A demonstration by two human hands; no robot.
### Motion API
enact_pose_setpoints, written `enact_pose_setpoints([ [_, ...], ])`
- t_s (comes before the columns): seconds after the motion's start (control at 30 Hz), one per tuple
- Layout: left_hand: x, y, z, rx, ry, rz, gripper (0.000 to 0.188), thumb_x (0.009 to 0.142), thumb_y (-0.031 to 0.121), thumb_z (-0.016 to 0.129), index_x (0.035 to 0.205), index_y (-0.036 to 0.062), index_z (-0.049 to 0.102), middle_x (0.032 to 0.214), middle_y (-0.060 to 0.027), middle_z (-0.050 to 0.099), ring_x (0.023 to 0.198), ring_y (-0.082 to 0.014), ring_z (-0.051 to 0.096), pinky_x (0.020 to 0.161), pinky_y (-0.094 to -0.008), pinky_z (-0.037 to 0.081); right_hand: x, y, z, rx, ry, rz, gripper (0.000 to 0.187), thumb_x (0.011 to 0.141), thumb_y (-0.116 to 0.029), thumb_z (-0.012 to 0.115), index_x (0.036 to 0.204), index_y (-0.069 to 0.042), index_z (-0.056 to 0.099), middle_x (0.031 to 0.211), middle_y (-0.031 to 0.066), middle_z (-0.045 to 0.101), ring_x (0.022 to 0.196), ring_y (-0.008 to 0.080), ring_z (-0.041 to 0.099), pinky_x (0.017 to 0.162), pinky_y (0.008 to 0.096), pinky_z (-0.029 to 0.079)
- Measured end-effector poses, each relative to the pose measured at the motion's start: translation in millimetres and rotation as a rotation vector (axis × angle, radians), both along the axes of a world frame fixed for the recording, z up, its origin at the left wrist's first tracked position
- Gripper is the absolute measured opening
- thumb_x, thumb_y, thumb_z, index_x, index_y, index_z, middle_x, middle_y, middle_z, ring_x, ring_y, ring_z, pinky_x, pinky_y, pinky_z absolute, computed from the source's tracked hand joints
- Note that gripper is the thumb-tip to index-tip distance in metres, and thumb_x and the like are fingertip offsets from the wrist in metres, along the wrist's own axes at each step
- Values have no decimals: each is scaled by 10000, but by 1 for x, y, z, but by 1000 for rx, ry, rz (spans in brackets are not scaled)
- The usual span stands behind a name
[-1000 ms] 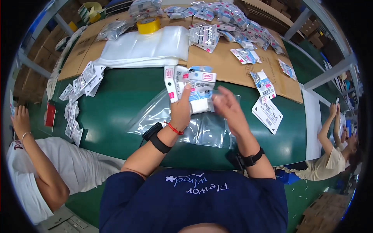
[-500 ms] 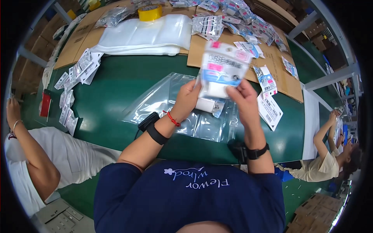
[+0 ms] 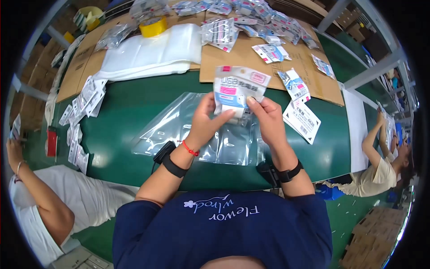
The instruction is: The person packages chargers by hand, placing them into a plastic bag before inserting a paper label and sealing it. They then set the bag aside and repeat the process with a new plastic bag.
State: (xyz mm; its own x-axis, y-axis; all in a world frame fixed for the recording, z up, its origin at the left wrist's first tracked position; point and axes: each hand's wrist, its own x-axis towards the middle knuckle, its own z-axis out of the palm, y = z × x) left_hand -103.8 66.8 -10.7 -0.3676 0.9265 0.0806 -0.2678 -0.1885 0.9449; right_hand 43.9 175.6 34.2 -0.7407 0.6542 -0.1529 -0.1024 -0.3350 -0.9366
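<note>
Head view, as I watch from my end: both hands are on one packet, white and blue with a pink patch, raised over the table between them. My left hand is clamped on its lower left side, thumb across the front; my right hand pinches the lower right, thumb also in front. I cannot see the fingers behind. Beneath both hands a clear bag lies flat, reaching out left of the left one. Just right of the right hand are white cards. Well ahead of that hand, a heap of packets covers cardboard. Ahead and left of the left hand, yellow tape sits by stacked bags; farther left lie labels.
</note>
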Motion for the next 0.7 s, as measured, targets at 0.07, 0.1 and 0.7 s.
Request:
enact_pose_setpoints([
  [0.07, -3, 4, -6, 70, 114, 190, 560, 849, 170, 672, 1324, 25, 415, 1213, -111, 553, 1098, -173, 549, 890, -293, 467, -2, -7, 12, 588, 20, -55, 274, 848, -12, 548, 1112, -27, 620, 1166, 130, 613, 1121, 211, 555, 1011, 369, 371],
  [0.1, -6, 3, -3, 75, 116, 176, 560, 849, 170, 672, 1324, 25, 415, 1213, -111, 553, 1098, -173, 549, 890, -293, 467, -2, -7, 15, 883, 24, -83, 317, 839, 32, 519, 1135, -33, 615, 1203, 134, 603, 1153, 235, 547, 1040, 391, 351],
  [0.7, -6, 8, 1, -36, -447, 42, 624, 884, 26, 547, 1435, 106, 267, 1254, -107, 506, 1096, -190, 543, 898, -329, 475, 18, 151, -20, 1112, -1048, -442, 629, 848, -378, 624, 1281, 34, 429, 1145, 232, 565, 1039, 386, 561, 883, 423, 454],
])
